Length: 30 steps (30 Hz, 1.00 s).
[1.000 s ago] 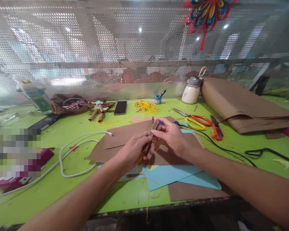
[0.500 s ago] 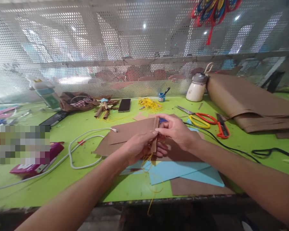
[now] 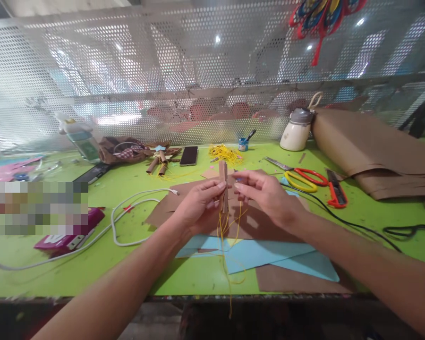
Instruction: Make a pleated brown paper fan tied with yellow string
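Note:
My left hand (image 3: 201, 203) is closed on a narrow folded strip of brown paper (image 3: 223, 170), held upright above the table between thumb and fingers. Yellow thread (image 3: 224, 250) hangs from the strip's lower end, loops over the sheets and trails past the table's front edge. Just right of the strip, my right hand (image 3: 265, 193) has thumb and forefinger drawn close together, with a strand of the thread running down from its fingers. Brown paper sheets (image 3: 191, 189) lie beneath both hands, and light blue paper pieces (image 3: 269, 252) lie nearer the front.
To the right lie scissors (image 3: 301, 177), a utility knife (image 3: 336, 189) and a black cable (image 3: 347, 224). Behind are a phone (image 3: 189, 156), a heap of yellow thread (image 3: 225, 153), a small blue jar (image 3: 243, 144) and a white bottle (image 3: 295, 132). A white cable (image 3: 115, 222) curves at left.
My right hand has come off the brown strip and moved slightly right, with thread at its fingers. The strip now stands more upright in my left hand. The view has shifted a little.

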Each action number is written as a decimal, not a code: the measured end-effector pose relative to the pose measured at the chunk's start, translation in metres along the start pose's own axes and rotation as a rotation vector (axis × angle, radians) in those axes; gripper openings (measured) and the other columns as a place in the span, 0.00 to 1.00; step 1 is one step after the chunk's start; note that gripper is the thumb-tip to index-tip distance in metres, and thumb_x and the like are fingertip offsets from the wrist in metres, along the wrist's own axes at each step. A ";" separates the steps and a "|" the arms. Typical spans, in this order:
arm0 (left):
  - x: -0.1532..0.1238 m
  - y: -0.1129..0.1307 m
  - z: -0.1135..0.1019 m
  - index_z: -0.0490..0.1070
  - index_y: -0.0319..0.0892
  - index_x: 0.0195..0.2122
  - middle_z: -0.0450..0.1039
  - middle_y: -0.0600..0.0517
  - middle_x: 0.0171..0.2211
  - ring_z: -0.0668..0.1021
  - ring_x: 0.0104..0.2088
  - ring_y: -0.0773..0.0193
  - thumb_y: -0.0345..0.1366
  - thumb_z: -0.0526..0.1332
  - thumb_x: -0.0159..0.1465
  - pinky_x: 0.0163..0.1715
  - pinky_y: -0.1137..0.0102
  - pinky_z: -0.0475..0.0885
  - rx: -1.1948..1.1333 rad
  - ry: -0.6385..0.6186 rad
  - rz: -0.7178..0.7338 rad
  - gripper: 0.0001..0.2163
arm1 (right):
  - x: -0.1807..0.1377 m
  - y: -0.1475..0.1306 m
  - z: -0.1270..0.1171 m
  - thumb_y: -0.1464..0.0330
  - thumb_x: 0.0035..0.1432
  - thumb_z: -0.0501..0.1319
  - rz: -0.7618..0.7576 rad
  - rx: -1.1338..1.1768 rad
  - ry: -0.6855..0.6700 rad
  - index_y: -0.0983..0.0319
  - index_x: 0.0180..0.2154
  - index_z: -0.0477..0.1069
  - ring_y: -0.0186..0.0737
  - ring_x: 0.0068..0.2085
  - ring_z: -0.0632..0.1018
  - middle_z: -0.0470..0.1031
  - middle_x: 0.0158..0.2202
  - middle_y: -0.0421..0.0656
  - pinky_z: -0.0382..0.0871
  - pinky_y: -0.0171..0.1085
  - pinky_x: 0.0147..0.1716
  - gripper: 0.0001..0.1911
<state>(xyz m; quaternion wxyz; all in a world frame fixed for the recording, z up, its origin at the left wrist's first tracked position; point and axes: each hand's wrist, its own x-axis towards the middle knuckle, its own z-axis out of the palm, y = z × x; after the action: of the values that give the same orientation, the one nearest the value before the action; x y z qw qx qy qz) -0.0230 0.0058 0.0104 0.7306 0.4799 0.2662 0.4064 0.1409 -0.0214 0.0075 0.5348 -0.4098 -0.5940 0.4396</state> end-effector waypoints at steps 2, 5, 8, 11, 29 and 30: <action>0.002 0.000 -0.003 0.73 0.37 0.29 0.70 0.55 0.23 0.70 0.22 0.75 0.31 0.64 0.55 0.27 0.78 0.66 -0.034 0.028 0.023 0.03 | -0.001 0.003 0.002 0.66 0.54 0.59 -0.010 -0.064 -0.030 0.63 0.42 0.73 0.35 0.32 0.73 0.74 0.33 0.42 0.67 0.37 0.33 0.13; 0.004 -0.002 -0.008 0.72 0.36 0.28 0.69 0.55 0.23 0.70 0.23 0.75 0.31 0.65 0.54 0.27 0.78 0.66 -0.055 0.061 0.020 0.04 | -0.002 0.006 0.005 0.65 0.54 0.59 -0.007 -0.132 -0.074 0.63 0.35 0.74 0.36 0.33 0.73 0.76 0.32 0.42 0.68 0.37 0.34 0.10; 0.006 -0.003 -0.012 0.73 0.35 0.30 0.70 0.54 0.24 0.71 0.25 0.73 0.32 0.65 0.54 0.27 0.77 0.67 -0.087 0.109 -0.036 0.06 | -0.006 0.006 0.009 0.64 0.54 0.59 0.101 -0.109 -0.175 0.64 0.33 0.74 0.34 0.30 0.74 0.76 0.30 0.42 0.67 0.35 0.30 0.10; 0.006 -0.004 -0.014 0.73 0.36 0.32 0.70 0.53 0.25 0.71 0.24 0.71 0.33 0.64 0.54 0.25 0.76 0.67 -0.128 0.152 -0.109 0.07 | -0.013 0.004 0.014 0.61 0.55 0.59 0.276 -0.010 -0.334 0.65 0.33 0.74 0.32 0.25 0.72 0.75 0.27 0.42 0.65 0.32 0.23 0.13; 0.003 0.003 -0.010 0.71 0.36 0.30 0.71 0.51 0.21 0.73 0.20 0.68 0.31 0.58 0.58 0.23 0.72 0.70 -0.224 0.281 -0.222 0.04 | 0.061 0.033 -0.074 0.77 0.45 0.56 -0.105 -1.334 -0.318 0.65 0.39 0.73 0.48 0.46 0.70 0.74 0.43 0.51 0.61 0.39 0.44 0.17; 0.004 0.003 -0.011 0.71 0.36 0.30 0.71 0.51 0.22 0.73 0.21 0.69 0.31 0.59 0.57 0.23 0.73 0.70 -0.232 0.280 -0.213 0.04 | 0.060 0.035 -0.072 0.77 0.45 0.56 -0.090 -1.362 -0.354 0.64 0.39 0.72 0.48 0.46 0.70 0.73 0.42 0.51 0.60 0.39 0.44 0.16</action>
<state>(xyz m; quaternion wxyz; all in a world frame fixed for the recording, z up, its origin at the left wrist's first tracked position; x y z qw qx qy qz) -0.0302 0.0146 0.0086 0.7754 0.3007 0.3659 0.4176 0.2076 0.0521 -0.0065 0.0724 -0.5508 -0.8315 0.0075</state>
